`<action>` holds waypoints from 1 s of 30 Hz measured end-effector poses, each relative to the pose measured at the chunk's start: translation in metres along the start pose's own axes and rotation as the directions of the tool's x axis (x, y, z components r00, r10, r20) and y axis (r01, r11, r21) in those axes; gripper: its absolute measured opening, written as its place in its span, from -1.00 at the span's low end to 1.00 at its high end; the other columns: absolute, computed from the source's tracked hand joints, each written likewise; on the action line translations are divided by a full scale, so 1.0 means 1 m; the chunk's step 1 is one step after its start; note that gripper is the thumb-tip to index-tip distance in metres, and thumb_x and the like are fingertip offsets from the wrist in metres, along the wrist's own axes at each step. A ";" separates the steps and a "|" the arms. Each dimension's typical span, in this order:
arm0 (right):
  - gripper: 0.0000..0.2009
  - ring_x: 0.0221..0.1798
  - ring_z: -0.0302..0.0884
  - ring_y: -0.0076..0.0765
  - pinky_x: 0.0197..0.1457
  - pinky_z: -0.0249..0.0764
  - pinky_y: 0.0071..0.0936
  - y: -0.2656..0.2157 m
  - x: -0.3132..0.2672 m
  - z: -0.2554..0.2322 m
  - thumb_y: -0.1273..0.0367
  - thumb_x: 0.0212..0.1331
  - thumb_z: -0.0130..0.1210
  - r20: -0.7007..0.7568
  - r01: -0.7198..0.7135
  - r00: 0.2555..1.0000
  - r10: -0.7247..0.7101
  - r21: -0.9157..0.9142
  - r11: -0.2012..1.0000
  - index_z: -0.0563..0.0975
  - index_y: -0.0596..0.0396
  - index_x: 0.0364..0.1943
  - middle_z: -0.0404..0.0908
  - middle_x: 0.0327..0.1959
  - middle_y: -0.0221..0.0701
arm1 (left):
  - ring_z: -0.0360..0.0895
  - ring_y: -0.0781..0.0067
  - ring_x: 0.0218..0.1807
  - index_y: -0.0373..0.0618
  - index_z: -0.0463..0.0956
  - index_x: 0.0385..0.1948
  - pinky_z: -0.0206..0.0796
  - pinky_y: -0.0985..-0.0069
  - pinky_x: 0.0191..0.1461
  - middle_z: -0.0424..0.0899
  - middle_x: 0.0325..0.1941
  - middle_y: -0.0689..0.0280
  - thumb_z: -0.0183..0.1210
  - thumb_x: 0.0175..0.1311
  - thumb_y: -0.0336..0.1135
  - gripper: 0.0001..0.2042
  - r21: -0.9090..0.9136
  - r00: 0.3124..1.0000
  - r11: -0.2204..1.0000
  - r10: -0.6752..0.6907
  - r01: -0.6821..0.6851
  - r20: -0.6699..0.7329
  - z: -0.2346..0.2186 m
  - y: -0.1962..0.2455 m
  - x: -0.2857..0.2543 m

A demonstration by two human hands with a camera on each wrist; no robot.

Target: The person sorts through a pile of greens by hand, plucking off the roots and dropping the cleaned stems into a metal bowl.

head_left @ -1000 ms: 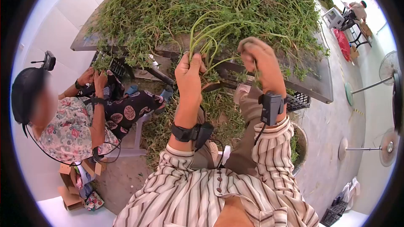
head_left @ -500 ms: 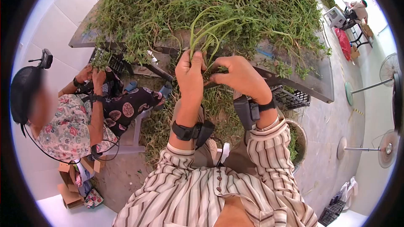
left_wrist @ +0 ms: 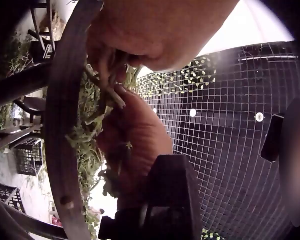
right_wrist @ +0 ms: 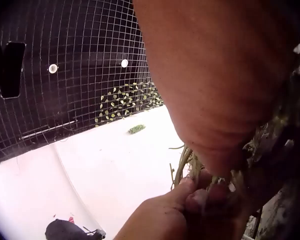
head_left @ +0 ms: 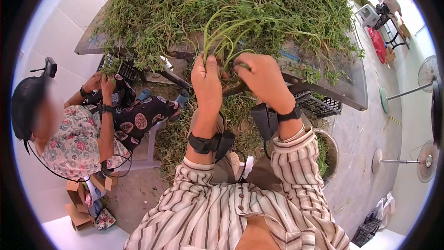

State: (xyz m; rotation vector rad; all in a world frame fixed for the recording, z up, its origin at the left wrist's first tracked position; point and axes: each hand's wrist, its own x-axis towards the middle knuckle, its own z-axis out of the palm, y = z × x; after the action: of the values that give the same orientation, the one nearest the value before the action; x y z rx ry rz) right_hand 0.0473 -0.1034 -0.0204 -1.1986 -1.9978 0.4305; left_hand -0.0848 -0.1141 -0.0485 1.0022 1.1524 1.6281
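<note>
A bunch of green stems [head_left: 222,30] is gripped at its base by the left hand [head_left: 206,81], fingers curled round it, at the table [head_left: 344,88] edge. At 3 o'clock, touching, the same stems are pinched by the right hand [head_left: 263,78].

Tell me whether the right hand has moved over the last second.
Yes. The right hand moved left along the table edge to the bunch in the left hand.
</note>
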 end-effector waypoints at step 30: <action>-0.79 -0.58 0.15 -0.68 -0.54 0.10 -0.54 0.016 0.002 -0.041 0.33 0.06 0.05 -0.008 -0.373 0.906 0.422 0.453 0.810 0.48 0.24 -0.49 0.27 -0.70 -0.54 | 0.15 0.67 -0.60 -0.29 0.43 -0.26 0.15 0.60 -0.48 0.16 -0.66 0.50 -0.08 0.34 -0.22 -0.73 -0.033 0.999 0.999 0.018 -0.020 -0.046 -0.004 0.001 -0.003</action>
State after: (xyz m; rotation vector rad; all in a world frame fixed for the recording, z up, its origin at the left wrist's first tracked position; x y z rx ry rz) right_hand 0.0873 -0.0972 -0.0021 -1.3045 -1.4335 0.9554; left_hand -0.0885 -0.1180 -0.0485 0.9618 1.1450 1.6880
